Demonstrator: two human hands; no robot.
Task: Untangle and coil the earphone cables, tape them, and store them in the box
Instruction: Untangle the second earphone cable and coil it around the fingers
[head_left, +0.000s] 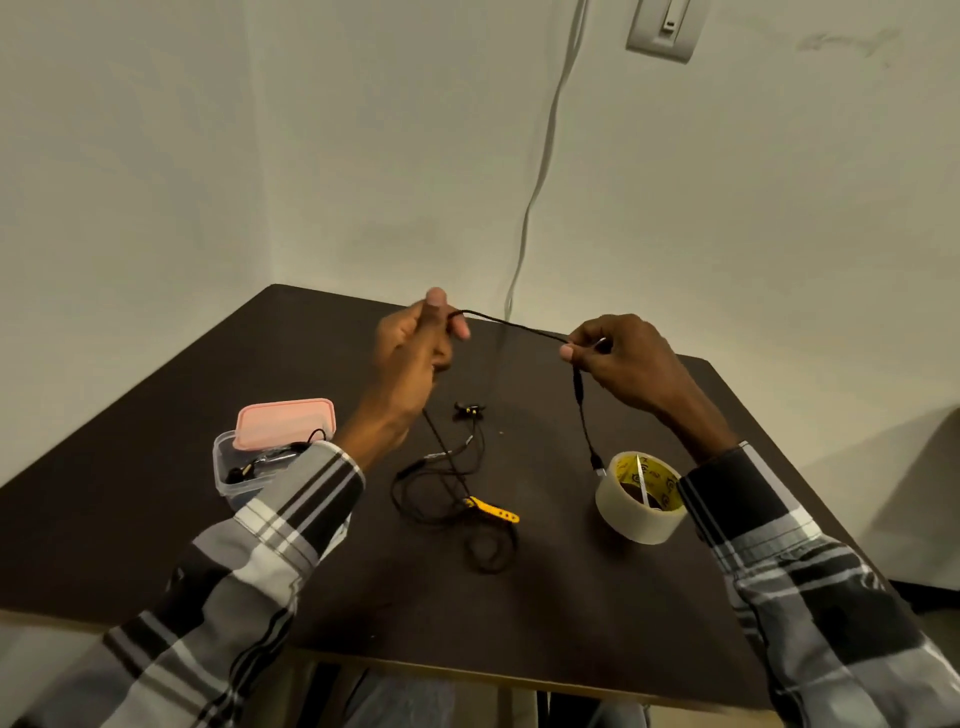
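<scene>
A black earphone cable (511, 325) is stretched between my two hands above the dark table (156, 415). My left hand (415, 343) pinches one end of that stretch, and my right hand (618, 353) pinches the other. From my right hand the cable hangs down to a plug (598, 467) beside the tape roll (641, 496). More black cable lies tangled on the table (447, 483) with two earbuds (469, 409) and a yellow piece (493, 509). The clear box (244, 467) at the left holds another black earphone, its pink lid (283, 422) leaning on it.
A white cord (540, 171) runs down the wall behind the table to its far edge. A wall plate (665, 26) sits at the top right. The table's front edge (467, 670) is close to my body.
</scene>
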